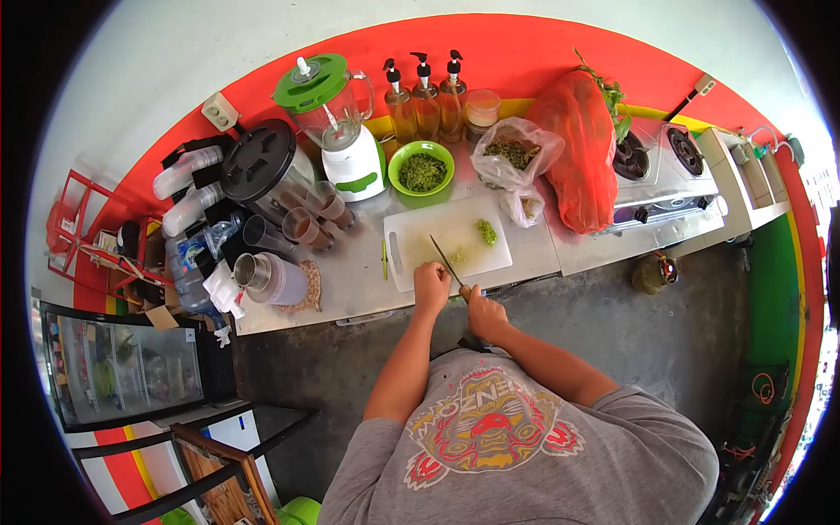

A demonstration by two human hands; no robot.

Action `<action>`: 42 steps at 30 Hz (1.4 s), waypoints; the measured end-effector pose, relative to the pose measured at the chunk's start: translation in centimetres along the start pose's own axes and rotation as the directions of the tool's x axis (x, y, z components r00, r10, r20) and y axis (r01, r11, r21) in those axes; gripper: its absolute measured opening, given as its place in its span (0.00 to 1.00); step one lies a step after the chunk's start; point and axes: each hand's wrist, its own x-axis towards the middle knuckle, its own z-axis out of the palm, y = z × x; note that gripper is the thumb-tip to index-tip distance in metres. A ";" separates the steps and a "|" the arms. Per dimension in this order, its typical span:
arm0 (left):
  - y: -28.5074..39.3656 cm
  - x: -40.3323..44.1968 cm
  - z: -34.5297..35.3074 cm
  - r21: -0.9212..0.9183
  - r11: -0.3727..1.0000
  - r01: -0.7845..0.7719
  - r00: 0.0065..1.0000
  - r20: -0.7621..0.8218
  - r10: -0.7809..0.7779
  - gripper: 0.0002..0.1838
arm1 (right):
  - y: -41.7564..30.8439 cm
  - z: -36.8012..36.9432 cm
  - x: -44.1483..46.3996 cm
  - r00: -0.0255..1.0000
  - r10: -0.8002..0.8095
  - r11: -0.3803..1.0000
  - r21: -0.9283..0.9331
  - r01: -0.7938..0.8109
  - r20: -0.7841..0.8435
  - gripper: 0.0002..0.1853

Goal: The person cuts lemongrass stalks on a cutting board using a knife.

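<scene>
My right hand [484, 314] grips the knife [444, 258]; my left hand [431, 284] curls beside it, grip unclear. Chopped greens [486, 232] lie beyond the 2.

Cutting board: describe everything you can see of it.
The cutting board is a white, roundish-cornered rectangle, apparently plastic, with a long handle slot near its left end. It lies flat and slightly askew on the metal counter. Chopped greens sit towards its right side, with smaller bits and a yellowish-green tint nearer the middle. The knife slants over it; the left hand is at its near edge, contact unclear.
</scene>
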 end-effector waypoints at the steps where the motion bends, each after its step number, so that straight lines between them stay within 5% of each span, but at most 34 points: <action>1: -0.1 0.1 0.0 -0.003 1.000 0.003 1.000 0.015 -0.003 0.03 | 0.1 0.2 0.1 1.000 -0.004 1.000 0.027 0.004 -0.005 0.20; 23: 0.2 -0.1 -0.1 -0.050 0.997 -0.053 0.996 -0.078 0.049 0.02 | -0.2 -0.9 0.3 0.998 -0.055 0.994 -0.092 0.055 0.005 0.22; 42: -0.4 0.5 -0.2 -0.192 0.972 0.136 0.990 -0.001 -0.138 0.02 | -0.2 0.6 1.5 0.999 -0.029 0.999 -0.032 0.028 -0.021 0.20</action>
